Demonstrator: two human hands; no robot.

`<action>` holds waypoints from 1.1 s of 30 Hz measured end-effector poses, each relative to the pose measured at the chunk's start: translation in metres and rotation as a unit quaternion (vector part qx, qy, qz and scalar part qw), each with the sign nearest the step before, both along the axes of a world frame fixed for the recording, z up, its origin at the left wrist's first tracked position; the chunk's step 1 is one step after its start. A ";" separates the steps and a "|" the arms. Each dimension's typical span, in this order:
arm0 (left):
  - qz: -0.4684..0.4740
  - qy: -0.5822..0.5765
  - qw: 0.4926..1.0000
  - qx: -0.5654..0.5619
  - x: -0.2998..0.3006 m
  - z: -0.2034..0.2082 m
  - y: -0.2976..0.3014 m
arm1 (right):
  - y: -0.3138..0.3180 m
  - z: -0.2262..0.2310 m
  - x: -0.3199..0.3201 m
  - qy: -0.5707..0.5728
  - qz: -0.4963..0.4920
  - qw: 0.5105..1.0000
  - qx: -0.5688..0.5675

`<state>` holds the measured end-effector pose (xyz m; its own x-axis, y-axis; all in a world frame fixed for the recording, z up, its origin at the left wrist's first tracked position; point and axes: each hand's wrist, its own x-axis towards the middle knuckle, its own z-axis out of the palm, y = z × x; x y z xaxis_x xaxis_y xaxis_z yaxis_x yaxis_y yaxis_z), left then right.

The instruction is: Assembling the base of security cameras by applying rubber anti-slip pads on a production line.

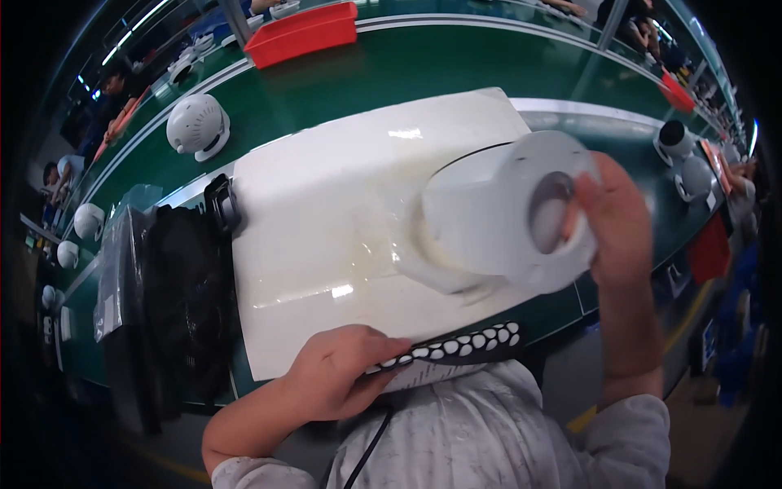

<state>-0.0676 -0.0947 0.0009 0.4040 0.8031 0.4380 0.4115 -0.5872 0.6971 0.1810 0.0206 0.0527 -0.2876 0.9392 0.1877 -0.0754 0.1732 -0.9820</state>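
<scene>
My right hand (621,216) is closed on the round base of a white plastic device housing (481,216), fingers hooked at the hole in its flange. The housing lies tilted over a white board (314,212), and its right end is slightly blurred. Near the front edge of the table, my left hand (338,367) pinches a dark strip with several round white pads (460,349) between thumb and fingers. A pale printed backing shows under the strip. Part of the left hand's grip is hidden behind the strip.
A black bag (187,293) and clear plastic wrapping stand left of the board, beside a small black part (221,204). A white dome device (198,126) sits on the green belt (423,65) behind. A red bin (301,34) lies farther back. Other people work around.
</scene>
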 end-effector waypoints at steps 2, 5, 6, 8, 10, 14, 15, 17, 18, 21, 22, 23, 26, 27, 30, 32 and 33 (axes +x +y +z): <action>0.006 0.014 1.000 0.022 0.015 0.005 0.002 | 0.004 -0.018 -0.006 -0.023 0.035 0.999 0.029; 0.056 0.024 0.998 0.006 0.034 0.008 0.003 | 0.024 -0.037 -0.010 -0.046 0.044 0.998 -0.022; 0.083 0.030 0.996 0.003 0.035 0.007 0.002 | 0.028 -0.036 -0.009 -0.038 0.069 0.994 -0.079; 0.109 0.015 0.994 -0.007 0.035 0.001 0.000 | 0.017 -0.044 -0.009 -0.030 0.020 0.999 0.005; 0.160 -0.033 0.986 -0.038 0.033 -0.006 -0.004 | -0.001 -0.057 -0.003 0.003 -0.078 0.986 0.145; 0.186 -0.108 0.976 -0.042 0.047 -0.012 0.001 | -0.039 -0.091 0.028 0.034 0.015 0.978 0.203; 0.181 -0.128 0.974 -0.053 0.049 -0.015 0.002 | -0.045 -0.081 0.019 -0.048 0.056 0.970 0.232; 0.183 -0.157 0.967 -0.078 0.053 -0.016 0.000 | -0.048 -0.077 0.006 -0.108 0.081 0.965 0.225; 0.183 -0.189 0.960 -0.092 0.055 -0.018 0.001 | -0.045 -0.077 0.006 -0.109 0.081 0.966 0.220; 0.180 -0.250 0.942 -0.132 0.059 -0.018 0.003 | -0.042 -0.080 0.006 -0.087 0.100 0.970 0.203; 0.180 -0.252 0.941 -0.134 0.060 -0.020 0.003 | -0.043 -0.082 0.006 -0.053 0.091 0.982 0.157; 0.168 -0.305 0.914 -0.210 0.061 -0.022 0.003 | -0.044 -0.086 0.004 -0.019 0.081 0.990 0.111; 0.178 -0.343 0.869 -0.308 0.067 -0.023 0.002 | -0.047 -0.095 0.001 0.017 0.066 0.995 0.067; 0.184 -0.330 0.884 -0.276 0.067 -0.027 0.002 | -0.047 -0.097 0.001 0.015 0.067 0.996 0.065; 0.197 -0.302 0.909 -0.209 0.067 -0.035 0.001 | -0.043 -0.098 0.003 0.004 0.061 0.994 0.086; 0.199 -0.263 0.930 -0.164 0.066 -0.037 0.000 | -0.040 -0.086 0.006 -0.077 0.080 0.991 0.074; 0.202 -0.264 0.928 -0.167 0.065 -0.037 0.001 | -0.039 -0.079 0.005 -0.078 0.082 0.991 0.070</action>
